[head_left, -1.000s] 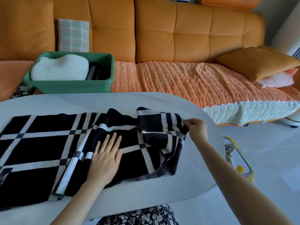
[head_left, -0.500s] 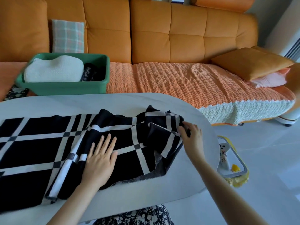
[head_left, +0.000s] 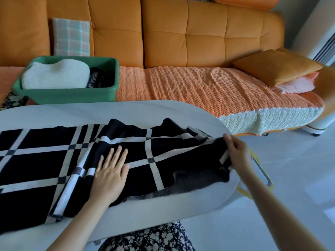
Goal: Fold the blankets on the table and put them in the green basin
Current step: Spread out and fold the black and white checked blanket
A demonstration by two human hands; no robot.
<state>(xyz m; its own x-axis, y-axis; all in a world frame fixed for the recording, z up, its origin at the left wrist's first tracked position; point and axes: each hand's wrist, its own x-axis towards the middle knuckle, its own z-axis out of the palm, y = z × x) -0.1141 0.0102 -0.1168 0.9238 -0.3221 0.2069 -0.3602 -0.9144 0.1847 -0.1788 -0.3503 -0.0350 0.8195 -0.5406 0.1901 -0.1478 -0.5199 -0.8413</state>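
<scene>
A: Orange sofa (head_left: 181,33) behind, white oval table (head_left: 126,214) in front, pale tiled floor (head_left: 290,205) at right. Green basin (head_left: 72,96) sitting on sofa seat, just past table's far edge.

B: Basin contents?

A: White folded blanket (head_left: 56,76) filling most of it, dark striped one (head_left: 96,79) tucked at its right side. Room left on top only, judging by fill.

B: Main item?

A: Black-and-white checked blanket (head_left: 54,160) spread across table, running off frame at left, not yet folded.

B: Change from a second ago?

A: Bunched flap at right end now pulled out flat toward table's right edge; hump gone. Looks like unfolding and smoothing before first fold, so task still early for this blanket.

B: Hands?

A: Left hand (head_left: 110,174) flat, fingers spread, palm down on cloth near middle, pinning, gripping nothing. Right hand (head_left: 237,151) at right end, fingers curled, pinching blanket's edge and drawing it outward.

B: Anything else?

A: Checked cushion (head_left: 71,37) leaning on sofa back behind basin, orange pillow (head_left: 275,67) on pink one (head_left: 297,84) at sofa's right end. Yellow-rimmed object (head_left: 262,176) on floor below table edge, mostly hidden, cannot identify. Floral fabric (head_left: 148,240) at bottom, likely wearer's clothing.
</scene>
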